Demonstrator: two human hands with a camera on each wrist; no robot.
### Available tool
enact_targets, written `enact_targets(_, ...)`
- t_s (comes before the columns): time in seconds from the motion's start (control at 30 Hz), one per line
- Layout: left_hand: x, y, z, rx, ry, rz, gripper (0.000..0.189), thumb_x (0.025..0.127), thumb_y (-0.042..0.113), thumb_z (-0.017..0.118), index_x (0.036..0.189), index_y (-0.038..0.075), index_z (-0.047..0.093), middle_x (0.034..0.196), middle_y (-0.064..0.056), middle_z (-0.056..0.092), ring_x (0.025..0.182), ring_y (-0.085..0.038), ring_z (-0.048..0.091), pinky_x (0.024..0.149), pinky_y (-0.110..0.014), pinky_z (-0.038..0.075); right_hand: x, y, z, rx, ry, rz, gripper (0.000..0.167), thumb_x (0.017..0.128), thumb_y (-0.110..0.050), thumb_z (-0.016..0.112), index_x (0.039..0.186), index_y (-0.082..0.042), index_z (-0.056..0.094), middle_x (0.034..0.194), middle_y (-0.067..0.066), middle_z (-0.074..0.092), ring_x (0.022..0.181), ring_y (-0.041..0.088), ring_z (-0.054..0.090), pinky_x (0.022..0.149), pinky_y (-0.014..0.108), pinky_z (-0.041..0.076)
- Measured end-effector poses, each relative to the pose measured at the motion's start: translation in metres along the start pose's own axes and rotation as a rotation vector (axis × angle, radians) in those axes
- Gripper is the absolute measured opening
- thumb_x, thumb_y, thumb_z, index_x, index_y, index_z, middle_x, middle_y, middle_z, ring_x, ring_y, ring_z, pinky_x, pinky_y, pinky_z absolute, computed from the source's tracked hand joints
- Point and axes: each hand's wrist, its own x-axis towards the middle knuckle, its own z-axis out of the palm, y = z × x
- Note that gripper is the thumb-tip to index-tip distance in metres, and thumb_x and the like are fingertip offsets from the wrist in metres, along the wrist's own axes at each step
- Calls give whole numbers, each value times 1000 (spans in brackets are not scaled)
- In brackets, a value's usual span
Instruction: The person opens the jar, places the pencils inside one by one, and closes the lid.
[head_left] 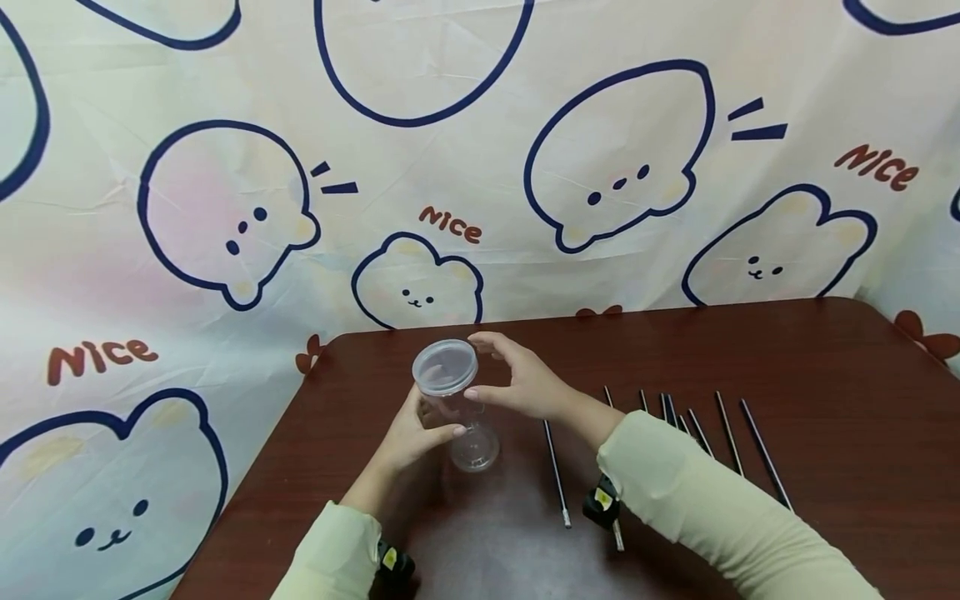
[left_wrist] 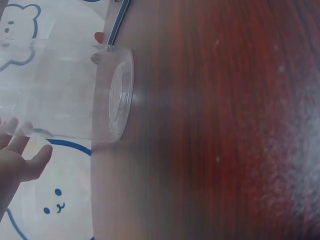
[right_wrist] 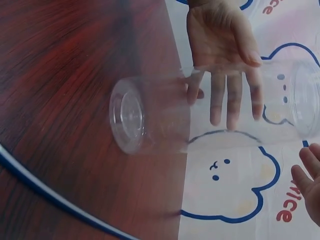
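Observation:
A tall clear plastic jar [head_left: 474,448] with a translucent round lid [head_left: 446,367] stands on the brown table between both hands. My left hand [head_left: 411,433] is at its left side, thumb toward the front. Through the clear wall in the right wrist view, the left hand's fingers [right_wrist: 233,100] hang long and loose behind the jar. The left wrist view shows a gap between that thumb [left_wrist: 39,165] and the jar. Beside the lid, my right hand [head_left: 521,379] spreads its thumb and fingers around the right edge. Its fingertips [right_wrist: 300,172] show just off the jar's lid end.
Several slim dark pencils lie on the table [head_left: 315,492] to the right, some partly under the right forearm. One pencil [head_left: 557,475] lies nearest the jar. A white cloth [head_left: 510,275] with cartoon bears hangs behind the table's far edge. Both wrists wear small black cameras.

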Motion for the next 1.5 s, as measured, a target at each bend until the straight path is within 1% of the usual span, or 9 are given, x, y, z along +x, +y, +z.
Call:
enact_targets(0.2, 2, -2, 1, -13, 20, 63, 73, 67, -4, 67, 127, 2, 26, 102, -12, 47, 89, -22, 47, 85, -48, 30, 7, -3, 6, -1, -4, -23, 65, 73, -22, 69, 126, -6, 37, 121, 6, 45, 111, 21, 40, 92, 46, 29)
enact_targets(0.37, 7, -13, 0, -61, 26, 86, 77, 66, -8, 66, 130, 3, 24, 119, -13, 41, 99, -17, 44, 88, -45, 29, 11, -4, 10, -26, 3, -11, 65, 71, -25, 70, 125, -8, 39, 116, 1, 47, 106, 15, 42, 88, 42, 33)
enact_targets(0.5, 10, -24, 0, -88, 16, 67, 79, 67, -7, 67, 131, 5, 22, 121, -14, 40, 99, -17, 47, 87, -40, 34, 13, -2, 14, -4, 10, 3, 64, 70, -26, 71, 123, -9, 39, 114, 1, 47, 102, 14, 43, 85, 41, 35)
enact_targets(0.67, 12, -27, 2, -81, 33, 50, 77, 68, -1, 69, 129, 6, 23, 119, -13, 41, 95, -19, 51, 82, -30, 39, 14, -2, 19, -3, 37, 13, 64, 69, -25, 72, 122, -8, 41, 116, 4, 45, 101, 16, 43, 84, 40, 37)
enact_targets(0.9, 12, -26, 4, -38, 74, 41, 75, 67, -2, 69, 128, 5, 25, 119, -11, 41, 99, -19, 46, 84, -32, 36, 14, -2, 23, -71, 95, 23, 60, 68, -26, 73, 118, -8, 46, 117, 3, 46, 99, 13, 45, 81, 33, 40)
enact_targets(1.03, 8, -20, 5, -28, 75, 20, 77, 66, -3, 69, 128, 3, 23, 121, -13, 39, 102, -23, 44, 85, -37, 35, 13, 0, 25, -69, 111, 38, 60, 67, -29, 73, 118, -9, 48, 119, 1, 47, 99, 13, 46, 81, 35, 41)
enact_targets(1.17, 7, -27, 3, -54, 67, 10, 79, 67, 1, 71, 129, 6, 23, 121, -12, 39, 100, -22, 47, 83, -35, 37, 13, 4, 26, -52, 106, 29, 60, 66, -30, 74, 118, -12, 50, 119, -1, 47, 100, 12, 47, 80, 32, 41)
enact_targets(1.3, 7, -33, 2, -70, 66, 32, 78, 66, 4, 72, 128, 8, 24, 119, -12, 40, 97, -23, 49, 80, -33, 40, 18, 9, 20, 43, 26, 43, 59, 67, -26, 74, 118, -12, 49, 115, -1, 50, 98, 12, 49, 79, 29, 41)
enact_targets(1.5, 12, -31, 3, -61, 67, 7, 84, 65, 5, 73, 131, 10, 21, 122, -11, 37, 106, -25, 43, 83, -33, 37, 29, 20, 5, 396, -150, 91, 54, 70, -6, 70, 119, -6, 49, 110, 11, 53, 97, 25, 52, 79, 34, 43)
